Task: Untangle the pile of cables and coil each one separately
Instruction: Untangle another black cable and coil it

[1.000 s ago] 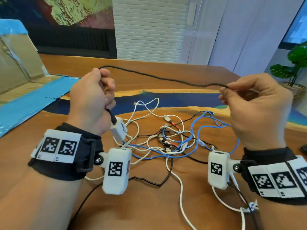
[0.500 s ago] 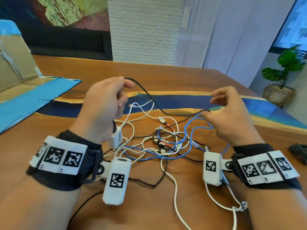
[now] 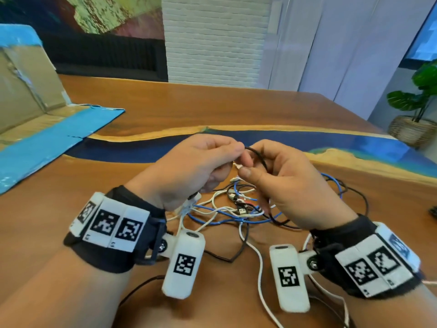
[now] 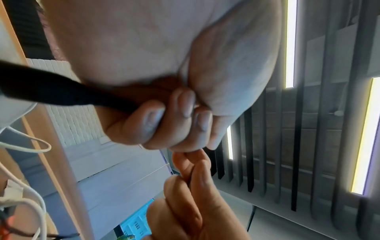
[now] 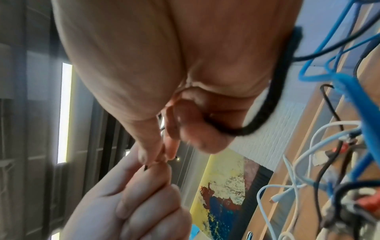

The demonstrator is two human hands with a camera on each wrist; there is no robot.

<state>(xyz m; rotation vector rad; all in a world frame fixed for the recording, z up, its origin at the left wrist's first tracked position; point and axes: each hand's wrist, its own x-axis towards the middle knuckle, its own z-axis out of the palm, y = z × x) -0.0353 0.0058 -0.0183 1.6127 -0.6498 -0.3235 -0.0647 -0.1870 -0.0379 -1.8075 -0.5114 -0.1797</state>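
A tangled pile of white, blue and black cables (image 3: 236,207) lies on the wooden table (image 3: 212,107). Just above it my two hands meet fingertip to fingertip. My left hand (image 3: 234,150) grips the black cable (image 3: 256,153) in its curled fingers (image 4: 152,120), and the cable's thick black end (image 4: 61,92) runs out of the fist. My right hand (image 3: 248,166) pinches the same black cable (image 5: 265,105), which arcs in a short loop between the hands and drops into the pile. A white charger block (image 3: 194,197) hangs under my left hand. Blue cable (image 5: 349,91) loops close below my right wrist.
An opened cardboard box with blue tape (image 3: 35,110) lies at the left of the table. A potted plant (image 3: 421,95) stands past the right corner. A small dark object (image 3: 434,211) sits at the right edge. White cable (image 3: 260,268) trails toward me between my wrists.
My hands, held wide apart with the black cable stretched between them, have come together and lower over the pile. The taut span is now a short loop.
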